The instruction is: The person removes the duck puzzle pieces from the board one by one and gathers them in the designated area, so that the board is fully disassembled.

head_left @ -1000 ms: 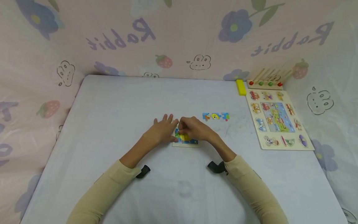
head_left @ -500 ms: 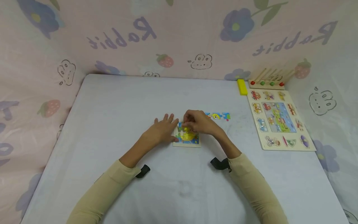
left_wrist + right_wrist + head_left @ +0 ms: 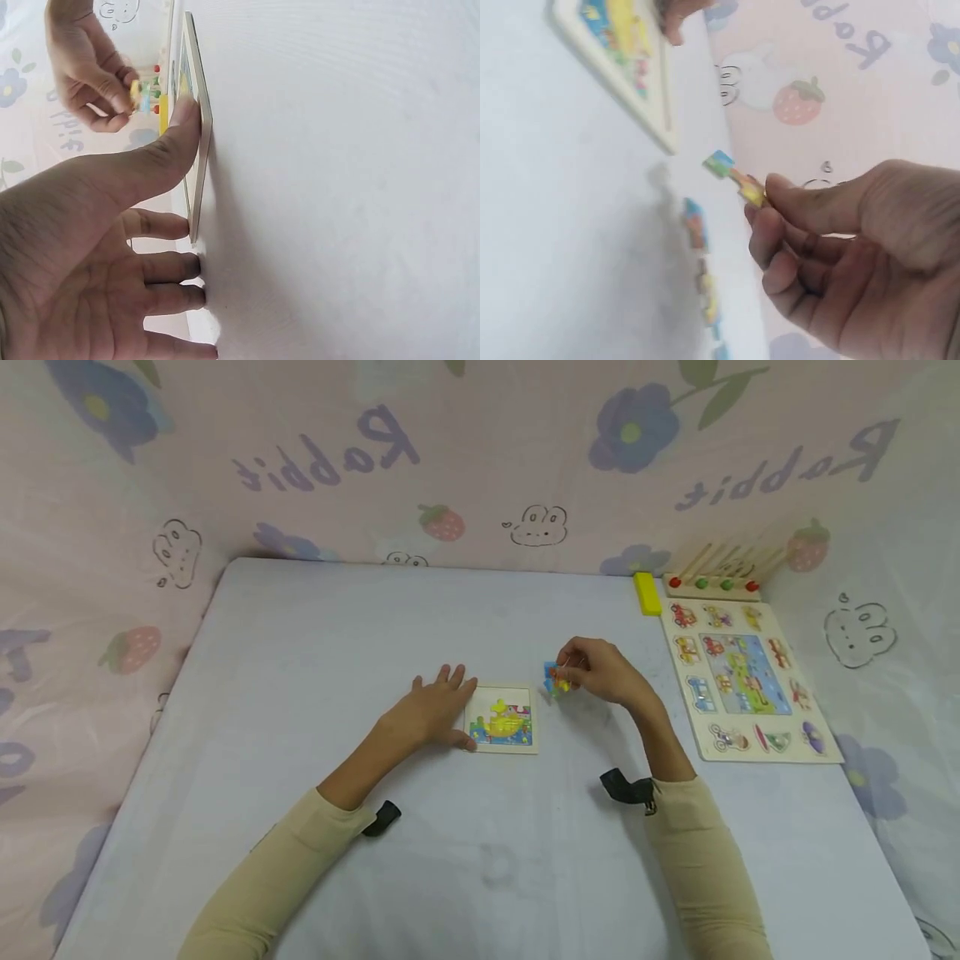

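A small wooden puzzle frame point(image 3: 500, 747) lies on the table, its lower part filled with a yellow duck picture and its top strip bare wood. My left hand point(image 3: 431, 710) rests at its left side with fingers spread; the thumb point(image 3: 184, 120) lies on the frame's edge. To the right of the frame, my right hand point(image 3: 603, 670) pinches a jigsaw piece point(image 3: 735, 178) in blue, green, orange and yellow between thumb and fingertips, above the table. Below the held piece, a row of loose jigsaw pieces point(image 3: 707, 292) lies on the table, mostly covered by the hand in the head view.
At the right stands a large wooden peg puzzle board point(image 3: 701, 739) with vehicle pictures. Behind it are a wooden rack point(image 3: 712, 589) with red and green beads and a yellow block point(image 3: 647, 594). A patterned curtain point(image 3: 480, 460) rises along the table's back edge.
My right hand has moved right, off the frame to over the loose pieces, holding a jigsaw piece. The frame's bare top strip now shows. My left hand has stayed in place.
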A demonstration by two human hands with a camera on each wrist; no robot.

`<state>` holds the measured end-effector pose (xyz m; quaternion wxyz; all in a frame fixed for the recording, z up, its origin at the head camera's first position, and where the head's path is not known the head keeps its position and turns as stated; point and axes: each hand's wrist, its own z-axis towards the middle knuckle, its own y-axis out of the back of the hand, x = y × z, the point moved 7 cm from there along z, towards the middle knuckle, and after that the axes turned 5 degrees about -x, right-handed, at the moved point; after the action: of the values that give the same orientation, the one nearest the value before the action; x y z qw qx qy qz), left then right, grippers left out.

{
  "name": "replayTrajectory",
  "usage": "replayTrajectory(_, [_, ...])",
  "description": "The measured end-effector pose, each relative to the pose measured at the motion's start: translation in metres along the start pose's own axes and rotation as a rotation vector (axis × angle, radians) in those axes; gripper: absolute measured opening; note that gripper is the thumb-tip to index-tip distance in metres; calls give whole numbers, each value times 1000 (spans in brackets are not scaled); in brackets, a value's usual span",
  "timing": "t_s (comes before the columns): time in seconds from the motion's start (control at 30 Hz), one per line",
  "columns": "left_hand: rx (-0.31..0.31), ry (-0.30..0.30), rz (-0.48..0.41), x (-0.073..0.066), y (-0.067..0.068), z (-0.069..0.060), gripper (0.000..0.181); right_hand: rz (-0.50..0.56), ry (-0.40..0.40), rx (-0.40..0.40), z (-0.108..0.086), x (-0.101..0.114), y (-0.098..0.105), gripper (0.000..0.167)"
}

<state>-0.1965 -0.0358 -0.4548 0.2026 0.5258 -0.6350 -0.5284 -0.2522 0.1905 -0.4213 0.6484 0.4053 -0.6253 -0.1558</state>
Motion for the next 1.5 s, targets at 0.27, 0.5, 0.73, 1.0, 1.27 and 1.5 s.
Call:
replayTrajectory(0.27, [-5,-8,9,-2,1,-1,108,-18,-196,-30,-8,-28,-12,17])
replayTrajectory(0.5, [-8,-5,12,-1,1,0,108,-151,-237,-12,-15,-24,-6,25])
replayTrajectory(0.73, [-2,-5,3,-1,0,0,109,-262,-192,23,-19,-14,-13,27])
replayTrajectory(1.0, [1,2,-1,-1,1,-2,108,-282,-202,8,-18,-13,-14,25])
replayTrajectory(1.27, [-2,7,4,-1,0,-2,109,-284,-217,13,-18,-15,-16,29])
replayTrajectory(1.5, [-1,1,2,-1,-1,-1,109,-289,-226,12,-20,-15,-14,29])
